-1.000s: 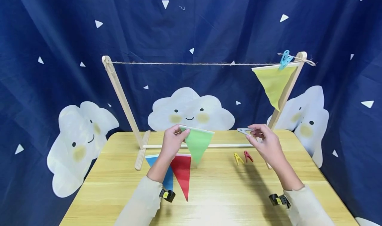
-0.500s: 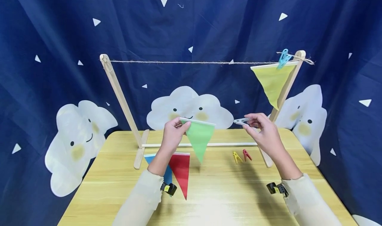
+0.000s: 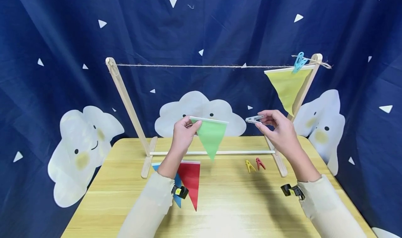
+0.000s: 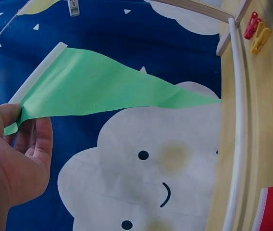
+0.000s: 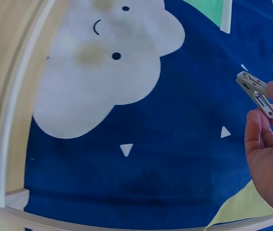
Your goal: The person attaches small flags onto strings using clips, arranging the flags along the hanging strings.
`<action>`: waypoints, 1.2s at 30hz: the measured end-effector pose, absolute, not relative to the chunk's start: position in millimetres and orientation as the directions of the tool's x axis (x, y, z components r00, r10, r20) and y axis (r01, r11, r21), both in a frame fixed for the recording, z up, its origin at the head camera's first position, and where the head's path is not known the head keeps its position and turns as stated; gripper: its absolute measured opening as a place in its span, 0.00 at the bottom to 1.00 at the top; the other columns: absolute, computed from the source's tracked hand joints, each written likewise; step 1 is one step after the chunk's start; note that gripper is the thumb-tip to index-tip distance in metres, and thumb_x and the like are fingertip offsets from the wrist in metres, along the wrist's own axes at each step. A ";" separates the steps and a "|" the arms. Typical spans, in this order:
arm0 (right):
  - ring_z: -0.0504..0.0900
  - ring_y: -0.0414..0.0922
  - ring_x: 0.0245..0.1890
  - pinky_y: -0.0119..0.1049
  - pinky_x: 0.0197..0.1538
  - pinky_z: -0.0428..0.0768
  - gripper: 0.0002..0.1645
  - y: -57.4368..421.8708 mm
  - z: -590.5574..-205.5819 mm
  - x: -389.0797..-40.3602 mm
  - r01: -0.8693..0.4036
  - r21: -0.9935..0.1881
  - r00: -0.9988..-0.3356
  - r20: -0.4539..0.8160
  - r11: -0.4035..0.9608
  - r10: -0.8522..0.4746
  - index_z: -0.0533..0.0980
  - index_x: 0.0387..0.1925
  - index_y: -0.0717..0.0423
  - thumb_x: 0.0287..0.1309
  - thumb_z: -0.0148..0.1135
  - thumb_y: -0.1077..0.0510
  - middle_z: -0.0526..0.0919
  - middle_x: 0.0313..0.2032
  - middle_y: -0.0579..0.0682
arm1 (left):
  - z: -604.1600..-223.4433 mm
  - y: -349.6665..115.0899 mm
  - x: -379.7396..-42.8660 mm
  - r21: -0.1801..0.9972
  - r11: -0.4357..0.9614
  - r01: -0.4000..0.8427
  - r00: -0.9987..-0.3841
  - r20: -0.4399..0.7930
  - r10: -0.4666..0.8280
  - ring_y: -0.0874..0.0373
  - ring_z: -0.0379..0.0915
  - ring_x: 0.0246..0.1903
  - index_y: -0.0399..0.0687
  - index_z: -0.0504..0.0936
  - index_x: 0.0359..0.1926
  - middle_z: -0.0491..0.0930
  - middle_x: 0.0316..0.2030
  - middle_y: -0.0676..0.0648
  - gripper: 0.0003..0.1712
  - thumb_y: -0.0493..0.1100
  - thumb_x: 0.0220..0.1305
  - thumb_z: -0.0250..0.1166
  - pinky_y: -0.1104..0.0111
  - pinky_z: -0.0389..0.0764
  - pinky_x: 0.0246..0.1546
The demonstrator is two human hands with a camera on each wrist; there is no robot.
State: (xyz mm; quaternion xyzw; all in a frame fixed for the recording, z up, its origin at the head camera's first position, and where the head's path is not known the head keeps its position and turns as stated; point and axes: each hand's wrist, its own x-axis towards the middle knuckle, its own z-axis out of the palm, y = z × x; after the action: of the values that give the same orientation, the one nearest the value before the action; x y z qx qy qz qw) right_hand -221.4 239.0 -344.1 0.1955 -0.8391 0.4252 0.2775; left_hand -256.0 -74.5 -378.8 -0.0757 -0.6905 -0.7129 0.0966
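Left hand (image 3: 183, 135) pinches a green pennant (image 3: 210, 135), right hand (image 3: 280, 129) a clothespin (image 5: 254, 84); wooden desk (image 3: 232, 192) below, navy curtain (image 3: 220, 28) behind, blue pennant (image 3: 177, 180) partly hidden.

L hand (image 3: 185, 134): pinch grip | R hand (image 3: 278, 129): pinch grip | forearms (image 3: 304, 166): extd fwd, well apart

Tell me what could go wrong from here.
The left grip pinches the green pennant by one top corner, so its free side could sag or swing.
The right grip holds the grey clothespin by one end; it might slip and drop.
The yellow pennant hangs from a single blue clothespin, so jostling the string could work it loose.
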 end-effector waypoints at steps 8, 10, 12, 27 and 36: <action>0.78 0.28 0.41 0.13 0.51 0.76 0.20 236.2 -333.7 -226.0 -0.574 -0.627 -0.766 0.639 0.526 -0.075 0.80 0.54 0.65 0.59 0.72 0.70 0.83 0.43 0.61 | -368.7 -77.6 -261.2 0.962 -0.050 0.269 -0.962 0.266 -0.054 0.62 0.83 0.30 0.35 0.84 0.45 0.86 0.40 0.41 0.09 0.36 0.68 0.69 0.72 0.84 0.33; 0.78 0.28 0.41 0.13 0.51 0.76 0.21 236.0 -331.6 -227.0 -0.569 -0.640 -0.772 0.632 0.516 -0.067 0.80 0.54 0.65 0.59 0.71 0.70 0.83 0.44 0.61 | -365.0 -78.1 -262.1 0.959 -0.048 0.279 -0.960 0.276 -0.056 0.62 0.83 0.30 0.35 0.84 0.44 0.86 0.39 0.41 0.08 0.36 0.68 0.69 0.72 0.84 0.33; 0.77 0.29 0.41 0.13 0.51 0.75 0.21 235.7 -328.4 -227.6 -0.565 -0.644 -0.775 0.629 0.515 -0.063 0.80 0.55 0.65 0.60 0.71 0.70 0.83 0.43 0.61 | -361.3 -77.6 -263.1 0.956 -0.045 0.289 -0.956 0.286 -0.056 0.62 0.83 0.30 0.35 0.84 0.44 0.86 0.39 0.41 0.08 0.36 0.68 0.69 0.73 0.85 0.33; 0.80 0.33 0.41 0.15 0.52 0.78 0.20 234.3 -298.9 -225.4 -0.579 -0.633 -0.745 0.667 0.513 -0.019 0.80 0.55 0.63 0.61 0.71 0.67 0.83 0.42 0.52 | -334.6 -57.2 -277.2 0.932 -0.066 0.357 -0.934 0.355 -0.042 0.62 0.81 0.28 0.37 0.84 0.43 0.85 0.36 0.45 0.07 0.36 0.68 0.69 0.72 0.83 0.30; 0.80 0.33 0.41 0.16 0.53 0.77 0.20 236.0 -282.9 -225.3 -0.579 -0.621 -0.735 0.678 0.528 -0.008 0.81 0.55 0.63 0.61 0.71 0.67 0.83 0.42 0.55 | -321.3 -47.1 -279.0 0.922 -0.092 0.376 -0.927 0.372 -0.054 0.63 0.79 0.27 0.35 0.83 0.40 0.83 0.31 0.53 0.05 0.34 0.68 0.69 0.73 0.82 0.29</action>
State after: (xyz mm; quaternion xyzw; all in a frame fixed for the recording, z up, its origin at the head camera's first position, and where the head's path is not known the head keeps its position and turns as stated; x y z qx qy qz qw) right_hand -225.3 236.0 -282.9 0.1803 -0.8146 0.4513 0.3165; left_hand -279.0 -47.1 -321.3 -0.1223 -0.6576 -0.7286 0.1475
